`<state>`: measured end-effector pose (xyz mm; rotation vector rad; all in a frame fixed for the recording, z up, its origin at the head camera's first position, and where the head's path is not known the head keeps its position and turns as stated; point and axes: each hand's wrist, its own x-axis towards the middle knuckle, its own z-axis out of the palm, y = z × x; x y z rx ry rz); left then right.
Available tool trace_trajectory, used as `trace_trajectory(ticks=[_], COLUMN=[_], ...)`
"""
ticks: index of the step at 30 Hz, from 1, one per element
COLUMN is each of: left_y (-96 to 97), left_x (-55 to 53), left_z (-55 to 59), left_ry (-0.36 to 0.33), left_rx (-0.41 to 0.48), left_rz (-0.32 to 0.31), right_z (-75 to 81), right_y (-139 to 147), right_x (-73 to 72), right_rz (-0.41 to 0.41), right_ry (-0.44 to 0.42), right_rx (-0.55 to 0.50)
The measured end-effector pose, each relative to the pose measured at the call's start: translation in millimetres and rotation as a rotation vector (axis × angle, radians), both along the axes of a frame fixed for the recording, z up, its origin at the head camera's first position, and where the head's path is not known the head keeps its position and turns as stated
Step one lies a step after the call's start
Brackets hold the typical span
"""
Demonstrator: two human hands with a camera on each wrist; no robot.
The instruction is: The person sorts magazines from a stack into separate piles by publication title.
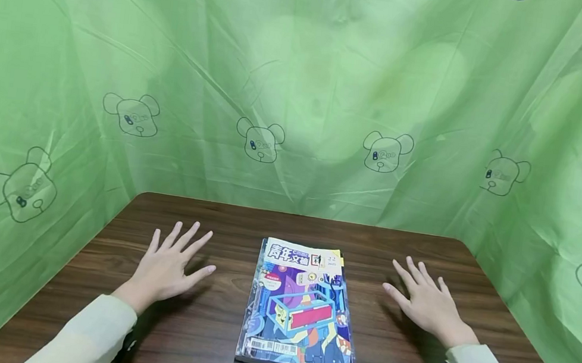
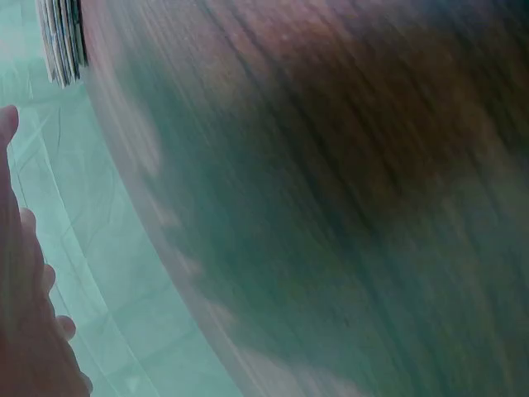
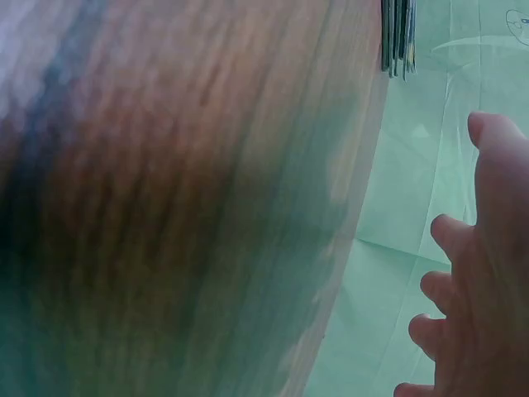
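Head view: the step in hand looks like a ready pose — no contact made. Working with the magazine stack [image 1: 303, 314] would call for bringing the left hand [image 1: 164, 272] and the right hand [image 1: 428, 305] inward to its side edges, evenly, as its layers could slide. Pale sleeves [image 1: 90, 332] come in nearest, on either side of the stack. The stack lies flat on the bench [image 1: 221, 317], between the hands and touching neither. The left hand is off to the stack's left, the right off to its right — both with fingers straight and spread, holding nothing, seemingly raised. Beyond the stack, past the bench's far edge, hangs a green curtain [image 1: 312, 187] printed with animal faces.
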<state>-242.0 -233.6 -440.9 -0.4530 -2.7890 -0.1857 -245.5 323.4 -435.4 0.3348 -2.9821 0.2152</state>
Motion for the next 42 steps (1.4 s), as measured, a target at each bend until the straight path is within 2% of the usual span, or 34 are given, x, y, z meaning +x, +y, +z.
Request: trace_trajectory(ticks=[6,19,24,34,37,42], left_y=[1.9,9.0,13.2,20.6,21.3,22.7], left_x=[1.2,2.5,2.5,3.7,3.7,3.5], left_z=[-1.7,-4.5,-5.2,-2.2,-1.9,-5.1], left_ry=[-0.027,-0.12,-0.183,-0.381,-0.417,-0.425], left_rx=[0.019,0.191,0.265,0.463,0.505,0.565], left_rz=[0.013,0.009,0.003,-0.083,-0.099,-0.161], right_z=[-0.8,2.3,1.5,6.2,8.3,9.3], right_y=[-1.0,-4.0,-4.6,-8.0,-9.3,-11.6], right_x=[0.3,3.8,3.4,4.5,5.1,4.8], right_rz=[-0.002,0.017,0.039,0.099,0.11,0.093], right_ry=[-0.052,-0.179,-0.207,-0.318,-0.354,-0.412], right_rx=[-0.05,-0.218,-0.298,-0.513,-0.549,-0.626])
